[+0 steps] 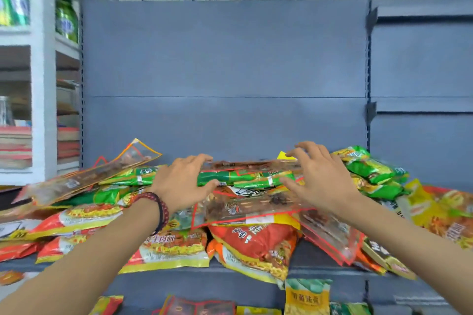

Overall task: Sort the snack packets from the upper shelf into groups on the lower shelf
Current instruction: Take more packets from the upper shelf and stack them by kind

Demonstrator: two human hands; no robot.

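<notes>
A heap of snack packets covers the upper shelf [314, 256]: green packets [245, 178], clear red-edged packets [253, 208], and orange-and-yellow packets [256, 245]. My left hand [183, 181] reaches over the heap's middle, fingers spread, thumb and fingers on either side of a green packet's left end. My right hand [316, 176] hovers at the same packets' right end with fingers spread and curved; I cannot tell if it touches. On the lower shelf sit a yellow packet [307, 296] and a clear red-edged packet [202, 307], partly cut off.
A grey back panel [225, 71] rises behind the heap. A white shelving unit [41, 84] with green bottles and stacked goods stands at the left. More green and yellow packets [376, 171] pile up at the right. The shelf's front edge [204, 284] is bare grey.
</notes>
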